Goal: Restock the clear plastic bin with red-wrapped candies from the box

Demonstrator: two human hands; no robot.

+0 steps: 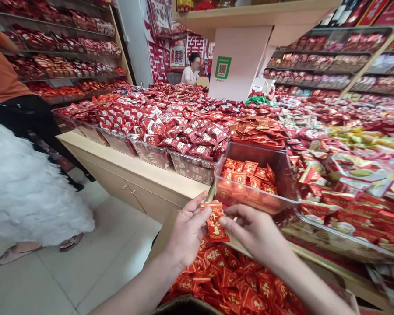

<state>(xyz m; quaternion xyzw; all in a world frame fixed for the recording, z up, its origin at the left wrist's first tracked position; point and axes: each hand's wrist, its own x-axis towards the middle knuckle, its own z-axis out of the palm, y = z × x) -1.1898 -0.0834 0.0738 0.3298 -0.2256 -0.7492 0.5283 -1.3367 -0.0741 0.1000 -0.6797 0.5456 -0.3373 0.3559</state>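
Note:
A red wrapped candy with gold characters is held upright between both hands. My left hand pinches its left side, thumb on the front. From the right, my right hand grips its other edge between thumb and fingers. Below the hands, many loose red packets of similar look fill an open box whose dark rim shows at the bottom edge. Just beyond the hands stands a clear plastic bin, partly filled with red packets.
Clear bins heaped with red packets line the wooden counter. A person in a white fluffy skirt and another in an orange top stand at left. Someone in white sits at the back. Stocked shelves line the walls.

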